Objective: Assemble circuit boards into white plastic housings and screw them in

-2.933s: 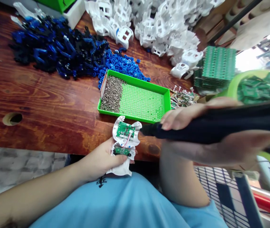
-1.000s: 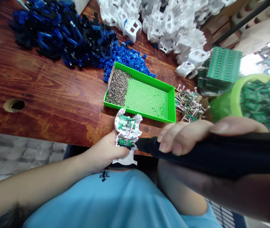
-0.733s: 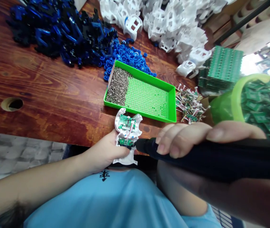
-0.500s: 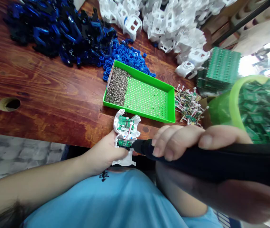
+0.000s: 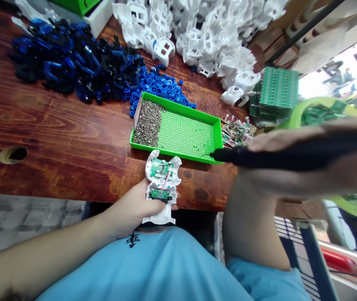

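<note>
Left hand [image 5: 141, 204] clasping curved white plastic housing [image 5: 172, 181] bearing green circuit boards [image 5: 159, 168]; blurred right hand [image 5: 283, 140] wrapping round black cylindrical tool [image 5: 244, 156], pointing toward perforated green tray [image 5: 186, 129].

Here's the left forearm [image 5: 68, 242], slanting in from the lower left corner, and the left hand [image 5: 136, 205] is curled in a grip, thumb [image 5: 156, 206] laid across the front, fingertips [image 5: 175, 207] peeping out on the far side! Over to the right arm [image 5: 252, 225], rising steeply, the right hand [image 5: 294, 182] up higher, blurred, its fingers [image 5: 279, 140] wrapped round and stretching leftward
</note>
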A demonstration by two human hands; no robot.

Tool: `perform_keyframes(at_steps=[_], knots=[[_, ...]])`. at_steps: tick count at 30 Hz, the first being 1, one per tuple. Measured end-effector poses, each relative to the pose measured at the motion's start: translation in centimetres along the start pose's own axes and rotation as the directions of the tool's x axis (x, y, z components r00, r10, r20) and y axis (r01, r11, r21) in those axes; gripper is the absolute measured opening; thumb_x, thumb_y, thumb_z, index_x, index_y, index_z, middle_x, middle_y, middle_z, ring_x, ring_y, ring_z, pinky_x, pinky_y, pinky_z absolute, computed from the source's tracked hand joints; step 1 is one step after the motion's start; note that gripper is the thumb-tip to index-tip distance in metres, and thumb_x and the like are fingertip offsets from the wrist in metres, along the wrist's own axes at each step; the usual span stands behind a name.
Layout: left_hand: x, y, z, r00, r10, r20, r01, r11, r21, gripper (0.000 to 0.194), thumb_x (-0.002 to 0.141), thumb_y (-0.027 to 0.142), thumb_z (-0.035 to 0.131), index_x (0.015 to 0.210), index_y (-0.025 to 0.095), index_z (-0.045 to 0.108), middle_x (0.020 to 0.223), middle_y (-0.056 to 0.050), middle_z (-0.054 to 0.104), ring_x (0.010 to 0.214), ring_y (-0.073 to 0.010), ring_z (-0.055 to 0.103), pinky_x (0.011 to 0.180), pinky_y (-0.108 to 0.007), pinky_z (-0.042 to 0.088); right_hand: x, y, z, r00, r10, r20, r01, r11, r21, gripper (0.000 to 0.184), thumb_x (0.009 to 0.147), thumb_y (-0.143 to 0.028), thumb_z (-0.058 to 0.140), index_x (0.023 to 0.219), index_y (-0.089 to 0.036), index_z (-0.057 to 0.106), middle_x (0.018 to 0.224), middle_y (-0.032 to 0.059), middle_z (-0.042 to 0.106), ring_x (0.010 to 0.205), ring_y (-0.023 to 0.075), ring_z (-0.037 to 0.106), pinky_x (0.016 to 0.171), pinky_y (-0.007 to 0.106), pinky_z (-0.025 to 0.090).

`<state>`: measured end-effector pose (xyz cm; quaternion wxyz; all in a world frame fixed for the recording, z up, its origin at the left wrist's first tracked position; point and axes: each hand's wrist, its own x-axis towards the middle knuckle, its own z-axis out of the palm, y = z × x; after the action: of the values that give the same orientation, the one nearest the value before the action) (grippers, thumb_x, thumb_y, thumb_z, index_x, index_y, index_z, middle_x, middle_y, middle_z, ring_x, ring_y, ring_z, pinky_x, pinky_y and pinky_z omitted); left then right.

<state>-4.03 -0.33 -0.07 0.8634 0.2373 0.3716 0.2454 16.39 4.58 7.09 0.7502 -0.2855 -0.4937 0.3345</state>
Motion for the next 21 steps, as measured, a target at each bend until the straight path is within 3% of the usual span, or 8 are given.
perform_keyframes(at_steps=[1, 4, 8, 21], knots=[[0.0, 0.0, 0.0, 1.000, -0.005, -0.004, 0.005, 1.000, -0.007, 0.036, 0.062, 0.005, 0.067, 0.096, 0.017, 0.066, 0.082, 0.001, 0.073, 0.074, -0.0147, 0.066, 0.068, -0.023, 0.049, 1.0, 1.4, -0.4, 0.969, -0.216, -0.120, 0.205, 0.974, -0.097, 0.017, 0.088, -0.036, 0.052, 0.083, -0.025, 0.064, 0.060, -0.0058, 0.057, 0.044, 0.0083, 0.054, 0.043, 0.021, 0.043], [0.1, 0.1, 0.1, 1.000, -0.020, -0.012, 0.020, 0.999, -0.029, 0.037, 0.063, 0.006, 0.067, 0.097, 0.018, 0.066, 0.086, 0.000, 0.073, 0.080, -0.0167, 0.068, 0.071, -0.025, 0.051, 2.9, 4.8, -0.8, 0.929, -0.326, -0.176, 0.271, 0.922, -0.276, 0.021, 0.087, -0.036, 0.051, 0.076, -0.021, 0.060, 0.045, -0.0069, 0.047, 0.033, 0.0085, 0.044, 0.030, 0.020, 0.033], [0.1, 0.2, 0.2, 0.999, -0.044, -0.020, 0.043, 0.998, -0.048, 0.039, 0.061, 0.006, 0.070, 0.098, 0.018, 0.067, 0.086, 0.000, 0.074, 0.079, -0.0176, 0.068, 0.069, -0.025, 0.052, 3.1, 6.4, -0.9, 0.947, -0.290, -0.139, 0.235, 0.919, -0.317, 0.017, 0.084, -0.038, 0.054, 0.077, -0.023, 0.059, 0.046, -0.0082, 0.048, 0.034, 0.0086, 0.045, 0.031, 0.020, 0.033], [0.1, 0.2, 0.1, 0.999, -0.039, -0.016, 0.037, 0.996, -0.086, 0.038, 0.060, 0.005, 0.073, 0.096, 0.018, 0.069, 0.090, -0.002, 0.074, 0.081, -0.0195, 0.069, 0.070, -0.027, 0.054, 2.9, 6.6, -0.7, 0.957, -0.256, -0.136, 0.202, 0.925, -0.321, 0.016, 0.081, -0.037, 0.059, 0.073, -0.024, 0.057, 0.045, -0.0084, 0.046, 0.033, 0.0095, 0.045, 0.031, 0.021, 0.033]])
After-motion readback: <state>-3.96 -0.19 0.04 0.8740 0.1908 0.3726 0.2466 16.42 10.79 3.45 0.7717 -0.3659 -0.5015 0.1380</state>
